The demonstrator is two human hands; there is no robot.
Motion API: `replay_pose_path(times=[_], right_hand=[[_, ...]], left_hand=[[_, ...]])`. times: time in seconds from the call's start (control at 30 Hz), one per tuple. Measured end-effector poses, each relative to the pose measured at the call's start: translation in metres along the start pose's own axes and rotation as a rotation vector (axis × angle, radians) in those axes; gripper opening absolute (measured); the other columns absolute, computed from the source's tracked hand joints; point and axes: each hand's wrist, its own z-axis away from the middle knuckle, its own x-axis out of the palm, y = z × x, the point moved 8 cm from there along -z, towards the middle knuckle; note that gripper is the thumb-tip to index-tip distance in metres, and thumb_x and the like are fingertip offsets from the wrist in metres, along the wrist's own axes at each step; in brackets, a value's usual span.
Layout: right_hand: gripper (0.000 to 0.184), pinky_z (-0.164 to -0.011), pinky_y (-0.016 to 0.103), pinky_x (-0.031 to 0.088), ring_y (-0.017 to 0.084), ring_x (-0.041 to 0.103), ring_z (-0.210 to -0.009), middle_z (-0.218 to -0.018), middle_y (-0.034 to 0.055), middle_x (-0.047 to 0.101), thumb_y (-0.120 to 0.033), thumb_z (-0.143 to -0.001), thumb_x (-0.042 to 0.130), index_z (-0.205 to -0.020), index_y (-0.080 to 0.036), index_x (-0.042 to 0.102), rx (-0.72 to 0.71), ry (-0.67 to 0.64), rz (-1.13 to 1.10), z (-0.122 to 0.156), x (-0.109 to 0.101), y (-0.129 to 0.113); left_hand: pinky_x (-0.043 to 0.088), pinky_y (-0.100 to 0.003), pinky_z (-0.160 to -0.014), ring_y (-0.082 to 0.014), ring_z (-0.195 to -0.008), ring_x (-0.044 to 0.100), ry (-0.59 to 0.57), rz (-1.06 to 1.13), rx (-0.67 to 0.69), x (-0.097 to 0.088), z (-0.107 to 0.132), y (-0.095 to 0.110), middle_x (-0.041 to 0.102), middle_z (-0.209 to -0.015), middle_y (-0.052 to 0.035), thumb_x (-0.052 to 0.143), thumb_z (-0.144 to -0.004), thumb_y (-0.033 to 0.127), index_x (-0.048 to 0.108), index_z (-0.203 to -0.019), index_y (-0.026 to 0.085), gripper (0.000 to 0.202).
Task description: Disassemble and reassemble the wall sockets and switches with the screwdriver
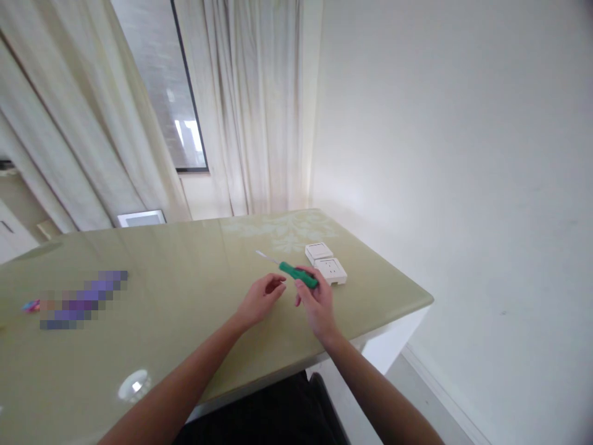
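Note:
A screwdriver with a green handle point(299, 275) and a thin metal shaft is in my right hand point(319, 306). My fingers are closed around the handle, and its tip points up and to the left, over the table. My left hand point(260, 300) is just left of it, its fingers loosely curled, thumb and fingertips slightly apart, with nothing visible between them. Beyond my right hand, two white square electrical fittings lie side by side: a socket plate point(330, 270) with small holes, partly behind my fingers, and a plainer switch-like plate point(319, 250).
The glossy greenish table point(185, 278) ends at a corner on the right, beside a white wall point(463, 154). A blurred purple-blue item point(88, 300) and a small pink-and-blue thing point(31, 306) lie at left. Curtains point(259, 111) hang by a window; a black seat point(269, 414) is below.

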Motion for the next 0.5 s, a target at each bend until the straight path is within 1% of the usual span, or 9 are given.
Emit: replay_pose_path(times=[0.07, 0.13, 0.17, 0.2, 0.23, 0.27, 0.33, 0.4, 0.5], right_hand=[[0.04, -0.049, 0.027, 0.048, 0.011, 0.058, -0.054, -0.084, 0.0016, 0.076, -0.045, -0.076, 0.094, -0.104, -0.02, 0.079, 0.108, -0.145, -0.033, -0.011, 0.052, 0.017], [0.037, -0.045, 0.024, 0.04, 0.012, 0.058, -0.051, -0.07, 0.0002, 0.07, -0.05, -0.078, 0.093, -0.089, -0.018, 0.077, 0.236, -0.236, -0.078, -0.027, 0.098, 0.04], [0.039, -0.044, 0.024, 0.039, 0.012, 0.06, -0.052, -0.069, 0.0007, 0.069, -0.053, -0.079, 0.092, -0.083, -0.018, 0.075, 0.304, -0.262, -0.103, -0.035, 0.116, 0.053], [0.041, -0.046, 0.023, 0.041, 0.012, 0.062, -0.054, -0.073, 0.0015, 0.07, -0.055, -0.082, 0.091, -0.082, -0.018, 0.073, 0.36, -0.27, -0.128, -0.042, 0.131, 0.065], [0.042, -0.048, 0.023, 0.043, 0.012, 0.065, -0.057, -0.077, 0.0016, 0.071, -0.057, -0.086, 0.088, -0.083, -0.018, 0.072, 0.407, -0.265, -0.149, -0.048, 0.141, 0.077], [0.041, -0.051, 0.022, 0.047, 0.012, 0.067, -0.061, -0.079, 0.0017, 0.072, -0.056, -0.091, 0.084, -0.086, -0.017, 0.072, 0.447, -0.257, -0.165, -0.053, 0.147, 0.088], [0.038, -0.059, 0.025, 0.055, 0.013, 0.07, -0.069, -0.087, 0.0021, 0.074, -0.052, -0.102, 0.076, -0.095, -0.016, 0.072, 0.504, -0.237, -0.183, -0.057, 0.149, 0.106], [0.032, -0.07, 0.03, 0.062, 0.015, 0.072, -0.078, -0.098, 0.0035, 0.075, -0.048, -0.107, 0.071, -0.108, -0.015, 0.072, 0.544, -0.22, -0.187, -0.057, 0.14, 0.119], [0.032, -0.081, 0.037, 0.066, 0.019, 0.074, -0.092, -0.115, 0.0071, 0.075, -0.044, -0.108, 0.07, -0.123, -0.016, 0.071, 0.572, -0.196, -0.172, -0.058, 0.119, 0.126]], left_hand=[[0.067, -0.039, -0.082, -0.0196, -0.09, 0.077, 0.088, 0.039, -0.031, -0.03, 0.006, -0.01, 0.077, -0.108, -0.0055, 0.07, -0.109, 0.042, 0.073, -0.118, 0.015, 0.029], [0.067, -0.039, -0.083, -0.0196, -0.091, 0.076, 0.202, 0.055, -0.063, -0.06, 0.011, -0.019, 0.077, -0.11, -0.0058, 0.069, -0.11, 0.043, 0.073, -0.119, 0.016, 0.029], [0.067, -0.039, -0.084, -0.0199, -0.092, 0.076, 0.261, 0.056, -0.081, -0.074, 0.014, -0.024, 0.077, -0.111, -0.0061, 0.07, -0.109, 0.043, 0.073, -0.12, 0.016, 0.029], [0.066, -0.04, -0.084, -0.0201, -0.093, 0.076, 0.32, 0.056, -0.101, -0.086, 0.016, -0.028, 0.077, -0.113, -0.0065, 0.07, -0.109, 0.042, 0.072, -0.121, 0.016, 0.029], [0.066, -0.04, -0.085, -0.0204, -0.094, 0.075, 0.373, 0.053, -0.121, -0.096, 0.018, -0.031, 0.076, -0.114, -0.0068, 0.07, -0.109, 0.042, 0.072, -0.123, 0.016, 0.029], [0.066, -0.04, -0.085, -0.0205, -0.094, 0.075, 0.419, 0.05, -0.14, -0.104, 0.021, -0.034, 0.076, -0.115, -0.0069, 0.07, -0.109, 0.042, 0.071, -0.124, 0.016, 0.03], [0.066, -0.04, -0.083, -0.0204, -0.094, 0.075, 0.473, 0.048, -0.168, -0.109, 0.024, -0.037, 0.075, -0.116, -0.0071, 0.07, -0.109, 0.042, 0.07, -0.128, 0.016, 0.032], [0.067, -0.039, -0.082, -0.0202, -0.093, 0.075, 0.478, 0.054, -0.177, -0.104, 0.024, -0.035, 0.075, -0.118, -0.0075, 0.071, -0.109, 0.041, 0.07, -0.131, 0.017, 0.033], [0.067, -0.038, -0.08, -0.02, -0.093, 0.075, 0.45, 0.074, -0.169, -0.089, 0.024, -0.027, 0.075, -0.118, -0.0076, 0.072, -0.108, 0.04, 0.07, -0.132, 0.017, 0.033]])
